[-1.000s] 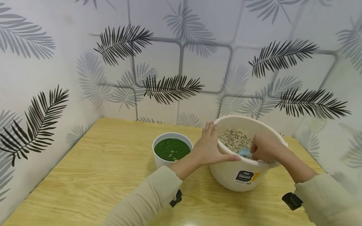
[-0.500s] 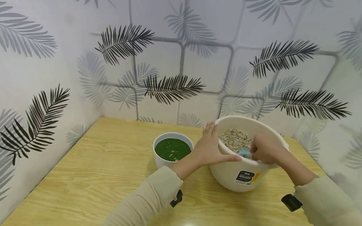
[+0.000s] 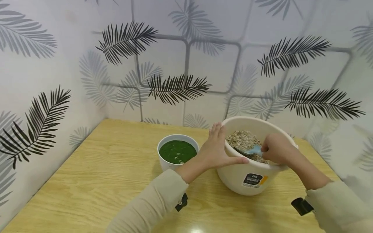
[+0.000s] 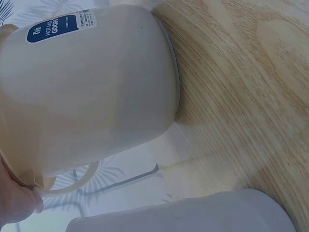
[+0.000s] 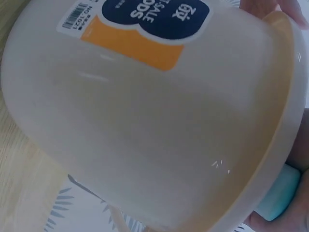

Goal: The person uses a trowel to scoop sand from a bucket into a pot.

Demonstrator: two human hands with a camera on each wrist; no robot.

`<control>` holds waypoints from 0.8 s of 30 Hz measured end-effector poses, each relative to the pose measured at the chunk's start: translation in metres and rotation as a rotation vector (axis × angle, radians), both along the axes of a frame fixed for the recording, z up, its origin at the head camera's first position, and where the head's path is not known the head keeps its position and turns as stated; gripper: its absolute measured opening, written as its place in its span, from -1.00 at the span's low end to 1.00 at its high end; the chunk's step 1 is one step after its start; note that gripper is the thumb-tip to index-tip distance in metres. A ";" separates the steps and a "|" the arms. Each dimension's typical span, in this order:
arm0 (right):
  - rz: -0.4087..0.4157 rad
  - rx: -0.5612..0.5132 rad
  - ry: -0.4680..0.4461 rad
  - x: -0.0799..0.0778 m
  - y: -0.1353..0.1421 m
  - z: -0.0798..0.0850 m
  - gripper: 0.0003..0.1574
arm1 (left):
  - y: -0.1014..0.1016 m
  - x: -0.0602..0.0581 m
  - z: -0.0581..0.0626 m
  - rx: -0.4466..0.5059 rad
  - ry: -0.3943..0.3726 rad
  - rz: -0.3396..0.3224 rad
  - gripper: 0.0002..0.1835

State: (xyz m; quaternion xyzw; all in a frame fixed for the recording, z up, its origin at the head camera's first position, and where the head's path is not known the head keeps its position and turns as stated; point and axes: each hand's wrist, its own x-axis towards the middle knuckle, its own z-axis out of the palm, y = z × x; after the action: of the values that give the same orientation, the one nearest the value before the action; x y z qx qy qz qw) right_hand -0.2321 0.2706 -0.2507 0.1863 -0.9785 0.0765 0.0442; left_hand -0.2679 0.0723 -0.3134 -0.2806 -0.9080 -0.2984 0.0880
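A cream bucket (image 3: 233,183) with a label holds pale oat-like flakes (image 3: 243,139). My left hand (image 3: 216,152) is spread along its left and near rim, the fingers and thumb stretched out against it. Inside the rim, my right hand (image 3: 278,150) grips the light blue handle (image 3: 255,150) of a scoop; its dark head shows at the flakes by the near wall, partly hidden by the rim. In the right wrist view, the handle (image 5: 280,192) shows between the fingers beyond the bucket rim.
Left of the bucket stands a white bowl (image 3: 163,165) of green liquid (image 3: 176,151) with pale flecks on it. Both stand on a wood-grain table (image 3: 96,181), with leaf-patterned walls (image 3: 209,71) behind and to the sides. A bail handle (image 4: 79,183) hangs from the bucket.
The scoop's dark head has come into sight above the flakes, as the right hand shifted slightly right and up. The left hand stays on the rim. The head view has tilted slightly.
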 end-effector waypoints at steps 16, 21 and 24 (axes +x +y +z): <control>-0.035 -0.021 0.049 -0.001 -0.004 -0.003 -0.45 | 0.000 -0.001 -0.002 -0.008 -0.005 0.010 0.32; -0.041 -0.028 0.054 0.000 -0.004 -0.004 -0.46 | 0.000 -0.001 -0.002 -0.014 0.000 0.012 0.32; -0.022 -0.038 0.071 -0.001 -0.002 -0.004 -0.46 | -0.001 -0.001 -0.001 -0.010 0.011 0.009 0.31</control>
State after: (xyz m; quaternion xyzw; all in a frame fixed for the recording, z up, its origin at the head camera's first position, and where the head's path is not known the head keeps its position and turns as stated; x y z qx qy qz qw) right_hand -0.2327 0.2688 -0.2548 0.1773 -0.9766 0.0882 0.0835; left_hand -0.2692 0.0716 -0.3143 -0.2786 -0.9102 -0.2920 0.0928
